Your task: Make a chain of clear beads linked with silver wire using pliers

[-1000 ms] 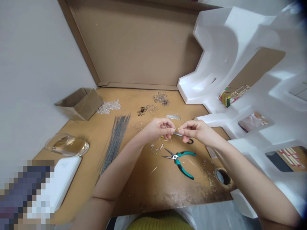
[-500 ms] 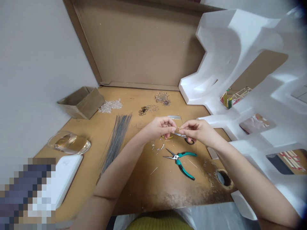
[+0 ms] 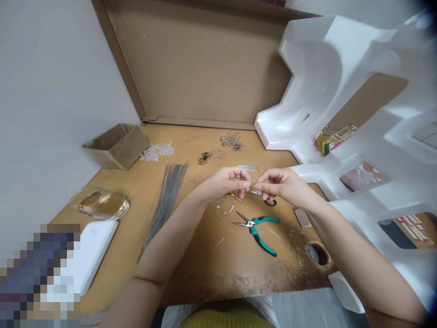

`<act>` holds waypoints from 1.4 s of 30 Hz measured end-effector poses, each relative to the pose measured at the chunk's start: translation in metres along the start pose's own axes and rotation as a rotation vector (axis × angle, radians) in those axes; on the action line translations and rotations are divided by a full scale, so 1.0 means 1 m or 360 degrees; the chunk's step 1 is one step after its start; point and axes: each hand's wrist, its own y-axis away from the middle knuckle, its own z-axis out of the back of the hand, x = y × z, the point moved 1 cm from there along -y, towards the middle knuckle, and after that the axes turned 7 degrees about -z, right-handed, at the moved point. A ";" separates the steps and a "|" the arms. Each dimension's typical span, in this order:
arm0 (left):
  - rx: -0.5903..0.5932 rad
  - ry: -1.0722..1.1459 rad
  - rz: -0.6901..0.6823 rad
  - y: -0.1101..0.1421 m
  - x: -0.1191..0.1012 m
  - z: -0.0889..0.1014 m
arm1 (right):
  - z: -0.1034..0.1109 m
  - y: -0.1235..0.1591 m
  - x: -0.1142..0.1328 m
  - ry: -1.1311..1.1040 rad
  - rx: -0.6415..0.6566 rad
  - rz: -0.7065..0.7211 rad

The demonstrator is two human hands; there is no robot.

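Over the middle of the table, my left hand [image 3: 234, 181] and my right hand [image 3: 280, 183] face each other with fingertips nearly touching. Each pinches thumb against forefinger. A thin piece of wire [image 3: 253, 183], very small and faint, shows between the fingertips; its shape is hard to make out. Partly hidden below the hands lie scissors [image 3: 271, 202] with dark handles. Nearer to me rest long-nose pliers [image 3: 251, 223] with green and black handles, their jaws apart. Beaded wire pieces [image 3: 226, 209] lie left of the pliers.
A bundle of grey wires [image 3: 167, 196] lies on the left, near clear beads [image 3: 157, 150] and a cardboard box [image 3: 116, 146]. A glass [image 3: 99, 203] of amber liquid stands by a white box [image 3: 99, 246]. Black rings [image 3: 205, 158] lie farther back. White foam [image 3: 314, 59] and a tape roll [image 3: 318, 255] are on the right.
My right hand has shifted very slightly and its fingertips sit a touch higher. The left hand and the things on the table stay as they were.
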 end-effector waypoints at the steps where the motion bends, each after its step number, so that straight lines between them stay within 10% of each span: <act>1: -0.0008 -0.0039 0.0016 0.000 -0.001 -0.001 | -0.001 0.000 0.000 -0.0002 -0.0004 -0.0003; 17: -0.0273 -0.0328 -0.0033 -0.005 0.006 -0.007 | -0.006 -0.001 -0.008 -0.0158 -0.0004 0.0133; 25: -0.0325 -0.0355 -0.0107 -0.003 0.004 0.003 | -0.030 0.039 -0.084 0.1612 0.0083 0.0146; 31: -0.0264 -0.0304 -0.0093 -0.003 0.002 0.001 | -0.063 0.056 -0.110 0.1987 -0.0020 0.0159; 37: -0.0185 -0.0090 -0.0130 -0.002 0.001 0.003 | -0.051 0.043 -0.111 0.1798 -0.0057 0.0004; 42: -0.0187 0.0084 -0.0234 -0.004 0.004 0.007 | -0.026 0.045 -0.112 0.0606 0.0156 -0.0193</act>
